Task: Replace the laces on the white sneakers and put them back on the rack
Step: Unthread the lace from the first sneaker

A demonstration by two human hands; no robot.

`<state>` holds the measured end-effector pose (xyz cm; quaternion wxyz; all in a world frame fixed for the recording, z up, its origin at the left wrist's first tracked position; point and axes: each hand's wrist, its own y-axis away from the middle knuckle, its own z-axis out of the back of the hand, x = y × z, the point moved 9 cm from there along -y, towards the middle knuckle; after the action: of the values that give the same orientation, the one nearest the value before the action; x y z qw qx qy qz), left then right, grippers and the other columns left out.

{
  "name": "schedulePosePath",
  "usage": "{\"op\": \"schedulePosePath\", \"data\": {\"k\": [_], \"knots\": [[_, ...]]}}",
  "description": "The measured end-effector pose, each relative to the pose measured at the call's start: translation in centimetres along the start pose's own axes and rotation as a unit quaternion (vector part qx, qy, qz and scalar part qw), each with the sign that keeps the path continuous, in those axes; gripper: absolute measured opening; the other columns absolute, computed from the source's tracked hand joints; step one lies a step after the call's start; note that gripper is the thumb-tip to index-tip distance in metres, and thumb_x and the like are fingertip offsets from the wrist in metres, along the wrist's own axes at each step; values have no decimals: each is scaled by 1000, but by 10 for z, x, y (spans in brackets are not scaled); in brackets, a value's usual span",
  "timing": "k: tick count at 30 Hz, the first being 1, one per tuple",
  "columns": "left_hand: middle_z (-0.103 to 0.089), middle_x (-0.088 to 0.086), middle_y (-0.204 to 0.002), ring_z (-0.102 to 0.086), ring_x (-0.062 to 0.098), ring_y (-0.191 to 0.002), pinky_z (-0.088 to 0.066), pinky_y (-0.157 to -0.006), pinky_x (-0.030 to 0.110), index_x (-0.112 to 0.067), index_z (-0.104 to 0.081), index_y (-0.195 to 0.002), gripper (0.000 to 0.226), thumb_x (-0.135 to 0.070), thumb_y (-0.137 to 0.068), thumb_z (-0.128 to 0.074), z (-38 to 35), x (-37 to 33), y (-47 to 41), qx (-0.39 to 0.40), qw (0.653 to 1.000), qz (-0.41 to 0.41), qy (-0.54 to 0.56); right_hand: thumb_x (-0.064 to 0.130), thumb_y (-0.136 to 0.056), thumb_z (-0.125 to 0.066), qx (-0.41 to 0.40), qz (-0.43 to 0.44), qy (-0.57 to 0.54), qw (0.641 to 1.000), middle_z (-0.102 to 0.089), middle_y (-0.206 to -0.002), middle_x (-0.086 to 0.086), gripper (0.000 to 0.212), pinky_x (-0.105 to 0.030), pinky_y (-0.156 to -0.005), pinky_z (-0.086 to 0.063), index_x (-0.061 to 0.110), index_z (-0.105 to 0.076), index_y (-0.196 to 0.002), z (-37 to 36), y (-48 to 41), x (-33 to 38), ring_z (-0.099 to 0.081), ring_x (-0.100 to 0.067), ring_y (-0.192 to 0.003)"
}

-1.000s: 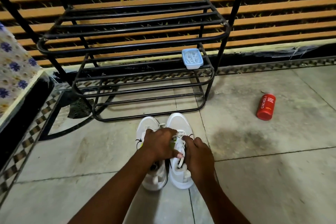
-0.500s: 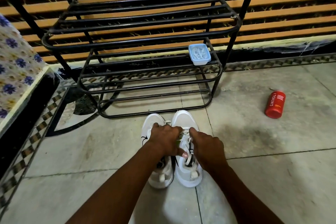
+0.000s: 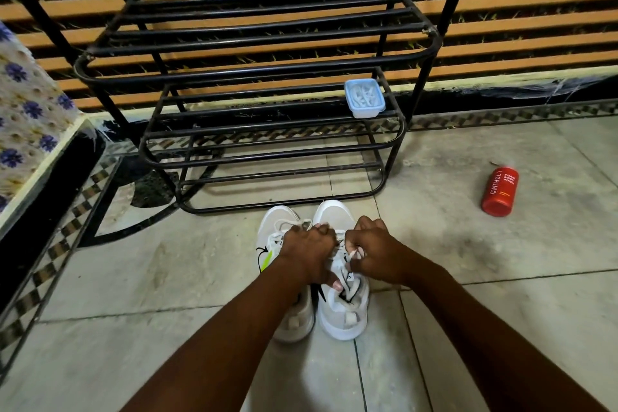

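Observation:
Two white sneakers stand side by side on the floor, toes toward the black metal rack (image 3: 254, 73). Over the left sneaker (image 3: 272, 227) reaches my left hand (image 3: 309, 252), its fingers curled on the laces of the right sneaker (image 3: 342, 314). My right hand (image 3: 374, 252) pinches a white lace (image 3: 352, 252) above that shoe's tongue. A pale blue box (image 3: 364, 99) with white laces inside sits on the rack's middle shelf, at its right end. My hands hide most of the eyelets.
A red bottle (image 3: 500, 191) lies on the tiled floor to the right. A bed edge with a blue-flowered cloth (image 3: 23, 107) runs along the left. A slatted wooden wall stands behind the rack.
My right hand has moved up from beside the shoe to the lace area and now pinches a lace. My left hand shifted slightly toward the toes. The camera came closer.

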<state>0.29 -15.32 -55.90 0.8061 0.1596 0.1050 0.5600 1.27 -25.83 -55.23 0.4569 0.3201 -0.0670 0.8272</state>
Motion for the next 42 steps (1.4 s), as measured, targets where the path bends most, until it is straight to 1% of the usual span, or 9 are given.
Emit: {"op": "schedulePosePath", "data": {"k": [6,9,13,19,24,30,34,38,42], "knots": [[-43,1,-155,-51,28,-136,-41,-107,43,-24,-46,-142,103,-79,-62,-78,-3,5,-2,9,1000,9,6,47,-77,-51,18,47,125,991,-41,-106,5,16,-37,-87,-36,33,-58,-72,-4,-7,16,-38,-21,-106],[-54,-1,-142,-58,27,-128,-46,-101,43,-26,-49,-138,97,-77,-61,-81,0,6,-3,0,1000,14,-2,17,-81,-67,-61,2,-168,984,-52,-92,4,20,-30,-80,-40,31,-64,-66,9,-3,6,-56,-13,-89],[-40,0,-159,-46,25,-141,-37,-111,45,-24,-39,-150,105,-74,-67,-79,-2,4,-3,25,999,16,-11,18,-104,-51,-139,-169,-537,814,-49,-65,-6,27,-28,-55,-35,7,-57,-80,-13,12,-27,-46,-16,-56],[-43,3,-157,-45,26,-142,-36,-113,45,-23,-38,-151,103,-75,-70,-76,1,3,-1,46,999,27,-11,28,-100,-60,-52,-1,-104,993,-47,-68,14,20,-20,-66,-38,20,-53,-83,9,-7,10,-48,-10,-70],[-46,4,-155,-47,29,-141,-37,-110,47,-24,-38,-152,108,-76,-67,-77,3,2,0,52,998,20,3,40,-100,-53,85,38,127,988,-48,-95,6,21,-31,-89,-39,33,-55,-120,7,-9,25,-48,-17,-106],[-52,3,-147,-53,29,-132,-42,-102,46,-23,-45,-145,101,-76,-66,-78,1,3,-1,41,999,18,-6,13,-93,-69,56,23,-117,991,-56,-71,8,27,-27,-70,-42,21,-55,-70,20,-9,21,-53,-7,-70],[-45,4,-156,-50,30,-137,-41,-107,49,-22,-30,-156,113,-73,-68,-79,-6,7,-3,39,999,19,-1,19,-103,-55,-104,-139,-524,834,-39,-56,-3,39,-27,-53,-32,10,-53,-65,22,2,-18,-33,-15,-50],[-44,6,-156,-49,30,-138,-41,-106,49,-21,-29,-157,115,-74,-68,-78,-6,6,-4,46,999,19,-13,32,-87,-76,-86,-52,-110,989,-56,-54,10,35,-20,-60,-39,24,-60,-57,29,-3,-15,-53,-3,-55],[-51,5,-149,-54,30,-133,-42,-103,49,-22,-35,-153,108,-72,-69,-79,-5,4,-6,48,998,19,-33,4,-81,-73,-82,-6,-103,991,-59,-70,10,24,-13,-66,-39,24,-71,-68,37,0,5,-58,5,-66]]}}
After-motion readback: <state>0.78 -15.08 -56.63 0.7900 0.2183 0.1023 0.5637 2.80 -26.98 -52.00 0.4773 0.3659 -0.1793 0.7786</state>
